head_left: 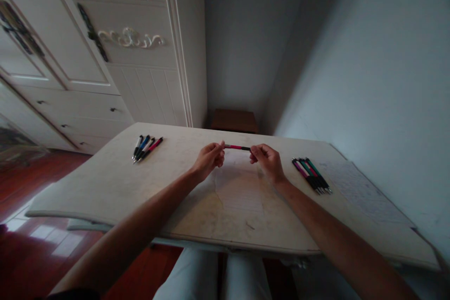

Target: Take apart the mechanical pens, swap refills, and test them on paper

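A red and black pen (236, 147) is held level above the table between both hands. My left hand (210, 159) pinches its left end, and my right hand (268, 161) pinches the black end on the right. Below the hands lies a sheet of lined paper (241, 190). On the left of the table several pens (145, 148) rest in a loose fan, with white, blue and red barrels. To the right, near my right hand, another group of pens (311, 175) lies side by side, purple, green and red with black grips.
The pale table (105, 187) has a rounded front edge above my knees. A patterned sheet (365, 190) lies along its right side by the wall. White cabinets (147, 84) stand behind on the left. A brown wooden piece (235, 120) sits beyond the far edge.
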`<action>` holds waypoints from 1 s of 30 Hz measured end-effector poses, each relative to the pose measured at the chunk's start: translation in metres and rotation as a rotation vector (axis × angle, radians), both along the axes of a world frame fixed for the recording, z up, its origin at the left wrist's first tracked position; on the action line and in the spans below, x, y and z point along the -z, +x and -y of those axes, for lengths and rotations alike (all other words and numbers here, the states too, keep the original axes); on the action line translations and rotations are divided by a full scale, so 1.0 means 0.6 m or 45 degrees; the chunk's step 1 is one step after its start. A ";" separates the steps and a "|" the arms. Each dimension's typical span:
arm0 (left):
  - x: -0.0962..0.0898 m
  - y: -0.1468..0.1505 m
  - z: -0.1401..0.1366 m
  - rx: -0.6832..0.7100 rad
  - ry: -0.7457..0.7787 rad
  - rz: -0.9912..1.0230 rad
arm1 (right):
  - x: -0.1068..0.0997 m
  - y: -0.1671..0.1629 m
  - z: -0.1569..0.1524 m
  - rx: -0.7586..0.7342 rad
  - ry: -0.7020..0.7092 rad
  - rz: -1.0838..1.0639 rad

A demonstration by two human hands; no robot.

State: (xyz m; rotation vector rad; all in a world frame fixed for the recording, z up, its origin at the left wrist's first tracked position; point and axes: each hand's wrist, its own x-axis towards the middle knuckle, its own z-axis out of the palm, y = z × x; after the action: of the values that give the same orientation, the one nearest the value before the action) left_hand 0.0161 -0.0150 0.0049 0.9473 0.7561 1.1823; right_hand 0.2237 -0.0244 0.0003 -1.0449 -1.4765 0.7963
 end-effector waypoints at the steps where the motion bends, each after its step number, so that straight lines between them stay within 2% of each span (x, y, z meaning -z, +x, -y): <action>1: 0.002 0.000 -0.001 -0.006 -0.018 -0.014 | 0.000 0.000 0.000 -0.002 0.002 0.006; 5: 0.010 -0.003 -0.009 -0.064 0.026 -0.014 | 0.001 0.000 0.000 0.002 -0.003 0.017; 9: 0.003 -0.004 -0.005 -0.116 0.102 0.069 | 0.001 0.001 0.000 0.006 -0.015 0.005; 15: -0.005 -0.003 0.003 -0.006 -0.047 0.058 | -0.002 -0.001 0.002 0.008 -0.017 0.010; 19: 0.005 -0.002 -0.003 -0.016 0.065 0.017 | -0.001 -0.001 0.002 -0.004 -0.022 0.011; 24: 0.007 -0.002 -0.006 -0.108 0.143 0.099 | 0.005 0.003 -0.003 0.014 -0.016 0.001; 27: 0.003 -0.003 -0.005 -0.164 0.095 0.111 | 0.007 0.004 -0.005 0.024 -0.021 -0.010; 30: 0.003 -0.003 -0.005 -0.108 -0.027 0.077 | 0.008 0.004 -0.005 0.028 -0.014 -0.011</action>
State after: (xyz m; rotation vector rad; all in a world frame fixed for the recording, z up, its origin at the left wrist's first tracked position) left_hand 0.0141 -0.0123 0.0028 0.8653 0.7648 1.2690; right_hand 0.2261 -0.0216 -0.0042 -1.0630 -1.4526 0.7933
